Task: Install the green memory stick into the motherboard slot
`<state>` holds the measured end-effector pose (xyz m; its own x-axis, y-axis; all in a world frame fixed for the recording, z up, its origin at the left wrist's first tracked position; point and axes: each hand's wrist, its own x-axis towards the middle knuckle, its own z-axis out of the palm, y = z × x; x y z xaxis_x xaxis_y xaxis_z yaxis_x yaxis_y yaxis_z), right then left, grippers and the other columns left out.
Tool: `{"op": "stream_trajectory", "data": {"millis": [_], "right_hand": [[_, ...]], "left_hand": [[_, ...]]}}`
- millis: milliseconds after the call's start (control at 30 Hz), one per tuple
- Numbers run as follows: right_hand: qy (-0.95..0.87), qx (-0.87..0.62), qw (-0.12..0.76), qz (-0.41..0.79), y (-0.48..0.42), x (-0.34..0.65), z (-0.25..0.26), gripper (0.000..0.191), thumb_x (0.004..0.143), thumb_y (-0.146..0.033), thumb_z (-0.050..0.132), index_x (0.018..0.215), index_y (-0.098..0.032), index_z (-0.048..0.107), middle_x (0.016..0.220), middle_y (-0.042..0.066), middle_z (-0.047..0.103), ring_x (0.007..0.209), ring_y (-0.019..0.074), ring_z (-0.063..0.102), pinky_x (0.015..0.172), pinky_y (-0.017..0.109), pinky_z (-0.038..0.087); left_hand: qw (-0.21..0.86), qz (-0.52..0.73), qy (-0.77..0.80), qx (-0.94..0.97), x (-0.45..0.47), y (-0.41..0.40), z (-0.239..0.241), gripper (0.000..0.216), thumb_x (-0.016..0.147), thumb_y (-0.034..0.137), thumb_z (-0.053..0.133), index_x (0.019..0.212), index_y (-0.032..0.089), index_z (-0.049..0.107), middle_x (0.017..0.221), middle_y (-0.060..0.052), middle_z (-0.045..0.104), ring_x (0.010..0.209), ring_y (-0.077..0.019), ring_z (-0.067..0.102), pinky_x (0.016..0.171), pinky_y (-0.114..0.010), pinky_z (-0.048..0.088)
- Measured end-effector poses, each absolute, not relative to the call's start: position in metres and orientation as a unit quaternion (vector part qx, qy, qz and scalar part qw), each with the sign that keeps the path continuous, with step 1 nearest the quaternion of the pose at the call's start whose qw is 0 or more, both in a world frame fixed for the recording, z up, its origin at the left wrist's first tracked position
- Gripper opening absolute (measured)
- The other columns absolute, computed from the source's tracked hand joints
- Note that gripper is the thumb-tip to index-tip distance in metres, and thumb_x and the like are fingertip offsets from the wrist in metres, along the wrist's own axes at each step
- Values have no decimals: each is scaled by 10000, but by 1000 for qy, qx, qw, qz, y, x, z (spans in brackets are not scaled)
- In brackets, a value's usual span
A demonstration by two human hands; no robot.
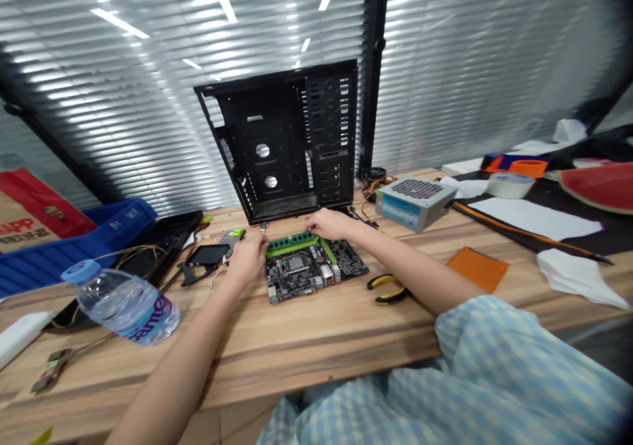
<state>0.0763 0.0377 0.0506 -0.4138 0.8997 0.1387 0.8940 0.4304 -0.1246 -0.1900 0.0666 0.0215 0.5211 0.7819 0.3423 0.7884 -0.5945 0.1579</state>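
A motherboard (301, 273) lies flat on the wooden table in front of me. Along its far edge a green RAM stick (291, 240) stands over the bright green memory slots; whether it is fully seated I cannot make out. My left hand (248, 255) has its fingers closed at the left end of the stick. At the other end, my right hand (326, 223) pinches the stick, its forearm reaching over the board's right side. Yellow-and-black pliers (388, 289) lie just right of the board, under my right forearm.
Behind the board stands an open black computer case (281, 142). A power supply (415, 201) and an orange sheet (477, 268) are on the right. Left are a water bottle (126, 303), a blue bin (113, 234), and a black bracket (206, 260). White tissues (578, 277) lie far right.
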Motion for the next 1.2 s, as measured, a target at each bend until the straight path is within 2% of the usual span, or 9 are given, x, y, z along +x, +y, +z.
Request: {"op": "stream_trajectory", "data": {"millis": [733, 1200], "right_hand": [[-826, -553, 109, 23, 27, 76, 61, 241, 876, -112, 557, 1004, -209, 737, 972, 36, 737, 839, 157, 646, 637, 220, 366], [-833, -540, 117, 33, 30, 77, 58, 218, 861, -93, 575, 971, -192, 735, 954, 29, 735, 819, 139, 637, 649, 209, 358]], "left_hand": [[1, -192, -455, -870, -190, 65, 23, 207, 936, 231, 415, 985, 207, 615, 971, -81, 712, 911, -252, 647, 816, -348, 456], [-6, -203, -455, -867, -190, 64, 24, 210, 930, 238, 412, 992, 205, 610, 969, -86, 710, 911, -257, 649, 811, -348, 470]]}}
